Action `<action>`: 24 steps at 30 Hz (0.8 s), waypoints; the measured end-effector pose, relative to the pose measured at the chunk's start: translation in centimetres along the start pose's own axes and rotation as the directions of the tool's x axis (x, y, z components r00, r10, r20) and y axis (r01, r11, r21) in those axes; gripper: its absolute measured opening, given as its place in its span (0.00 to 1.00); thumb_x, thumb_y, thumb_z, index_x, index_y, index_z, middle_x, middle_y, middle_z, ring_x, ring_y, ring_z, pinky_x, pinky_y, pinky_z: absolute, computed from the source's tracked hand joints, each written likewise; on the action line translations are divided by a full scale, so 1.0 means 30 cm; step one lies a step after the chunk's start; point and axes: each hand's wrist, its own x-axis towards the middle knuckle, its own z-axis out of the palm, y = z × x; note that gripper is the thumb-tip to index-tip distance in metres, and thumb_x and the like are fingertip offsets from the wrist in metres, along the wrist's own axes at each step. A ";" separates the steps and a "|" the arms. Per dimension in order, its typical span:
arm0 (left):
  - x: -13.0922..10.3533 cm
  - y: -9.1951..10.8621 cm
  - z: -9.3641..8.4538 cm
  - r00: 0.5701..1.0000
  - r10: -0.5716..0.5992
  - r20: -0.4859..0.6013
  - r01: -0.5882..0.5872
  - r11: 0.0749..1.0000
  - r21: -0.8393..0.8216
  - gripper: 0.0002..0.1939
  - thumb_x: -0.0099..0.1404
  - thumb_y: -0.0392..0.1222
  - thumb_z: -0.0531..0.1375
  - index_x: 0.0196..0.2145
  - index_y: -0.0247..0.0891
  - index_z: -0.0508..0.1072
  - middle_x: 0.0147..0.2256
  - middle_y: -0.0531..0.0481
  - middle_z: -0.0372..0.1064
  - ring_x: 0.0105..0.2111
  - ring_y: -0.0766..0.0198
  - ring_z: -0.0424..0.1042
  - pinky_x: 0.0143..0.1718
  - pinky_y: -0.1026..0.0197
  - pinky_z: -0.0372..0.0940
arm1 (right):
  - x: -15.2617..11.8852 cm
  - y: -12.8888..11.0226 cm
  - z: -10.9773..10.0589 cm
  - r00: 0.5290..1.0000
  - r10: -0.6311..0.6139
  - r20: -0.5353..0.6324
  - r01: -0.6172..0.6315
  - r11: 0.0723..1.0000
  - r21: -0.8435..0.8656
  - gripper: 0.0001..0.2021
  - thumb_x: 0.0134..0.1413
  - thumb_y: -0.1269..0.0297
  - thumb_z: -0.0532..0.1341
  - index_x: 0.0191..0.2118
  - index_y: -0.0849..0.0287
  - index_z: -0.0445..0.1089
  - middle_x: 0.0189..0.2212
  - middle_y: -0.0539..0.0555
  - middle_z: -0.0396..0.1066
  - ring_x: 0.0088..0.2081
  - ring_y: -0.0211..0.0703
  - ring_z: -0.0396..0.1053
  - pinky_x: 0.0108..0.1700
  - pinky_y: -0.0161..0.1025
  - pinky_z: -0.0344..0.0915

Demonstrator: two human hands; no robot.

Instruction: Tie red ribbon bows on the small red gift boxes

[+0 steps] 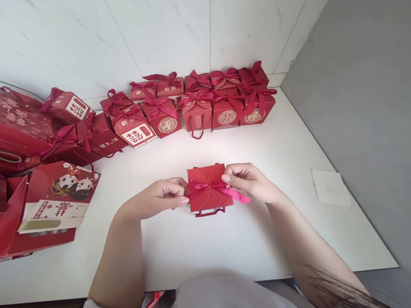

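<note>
A small red gift box [211, 202] with overlapping petal flaps and rope handles stands on the white table in front of me. Across its top runs a pink-red ribbon [208, 186], knotted at the middle, with one loose tail hanging past the right side. My left hand [164, 196] is at the box's left edge, thumb and index finger pinched together on the ribbon's left part. At the right edge, my right hand [249, 181] pinches the ribbon's right part between thumb and fingers.
Several red boxes with bows [198, 111] line the wall behind. Large red bags [15, 122] and an open red bag with cartoon figures [55, 186] occupy the left. A white tissue [331, 187] lies near the right edge of the table [295, 242].
</note>
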 end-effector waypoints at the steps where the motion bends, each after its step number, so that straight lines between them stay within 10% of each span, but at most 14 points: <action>1: -0.001 -0.002 -0.002 1.000 0.000 0.015 0.000 1.000 0.015 0.20 0.66 0.51 0.58 0.22 0.36 0.63 0.36 0.49 0.61 0.33 0.65 0.63 0.33 0.63 0.60 | 0.000 0.000 0.001 1.000 0.008 0.003 -0.008 1.000 0.001 0.20 0.61 0.50 0.61 0.25 0.59 0.65 0.18 0.46 0.61 0.19 0.33 0.56 0.22 0.34 0.55; 9: -0.036 -0.001 -0.026 0.991 -0.055 0.121 0.042 0.993 0.109 0.13 0.61 0.52 0.64 0.33 0.39 0.75 0.43 0.48 0.71 0.42 0.59 0.71 0.40 0.62 0.66 | -0.010 -0.015 0.000 0.999 0.015 0.052 -0.016 1.000 0.020 0.18 0.61 0.51 0.62 0.27 0.59 0.66 0.18 0.46 0.61 0.18 0.32 0.56 0.21 0.34 0.54; 13: -0.042 0.005 -0.015 0.987 -0.073 -0.141 0.082 0.995 0.059 0.17 0.64 0.54 0.60 0.45 0.42 0.71 0.45 0.48 0.71 0.44 0.57 0.72 0.41 0.60 0.67 | -0.014 -0.027 -0.006 0.996 -0.012 0.085 0.011 1.000 0.005 0.16 0.60 0.51 0.63 0.30 0.59 0.68 0.20 0.48 0.64 0.21 0.34 0.59 0.24 0.35 0.57; 17: -0.009 0.013 0.030 0.880 0.128 -0.458 -0.114 0.992 0.058 0.16 0.67 0.52 0.59 0.48 0.43 0.69 0.51 0.46 0.67 0.53 0.56 0.68 0.53 0.55 0.64 | -0.008 -0.049 -0.010 0.996 -0.008 0.086 0.013 0.998 -0.054 0.17 0.60 0.50 0.62 0.29 0.59 0.68 0.21 0.48 0.64 0.21 0.34 0.57 0.25 0.35 0.56; 24: 0.041 0.033 0.101 0.827 0.376 -0.417 -0.329 0.926 0.183 0.10 0.66 0.46 0.61 0.44 0.42 0.73 0.55 0.44 0.63 0.59 0.56 0.63 0.61 0.53 0.58 | 0.025 -0.116 -0.033 0.987 0.028 0.160 0.000 0.985 -0.173 0.17 0.59 0.51 0.63 0.29 0.60 0.68 0.23 0.48 0.63 0.25 0.35 0.57 0.29 0.35 0.56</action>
